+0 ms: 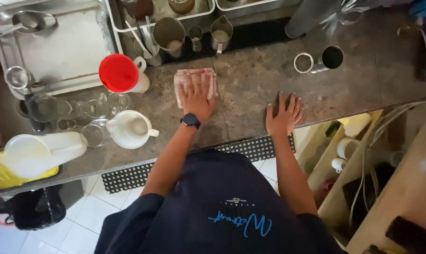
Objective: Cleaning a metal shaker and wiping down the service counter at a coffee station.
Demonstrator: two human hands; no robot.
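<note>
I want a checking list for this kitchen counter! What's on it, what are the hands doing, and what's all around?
Surface: speckled stone counter, bare in the middle.
Job's things: red-and-white checked cloth, flat under the left hand.
Clutter: red-lidded jug, white pitcher, glasses, metal cups, metal tray.
Grippers: left hand pressing the cloth, smartwatch on its wrist; right hand flat on the counter.
Cables: pale cords at right.
Surroundings: rubber mat, white floor tiles.

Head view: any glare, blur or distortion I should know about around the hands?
Head view: left hand on the checked cloth and right hand on the counter are fairly sharp; edges bend with wide-angle distortion; far-right corner smears; metal tray shows soft glare.
</note>
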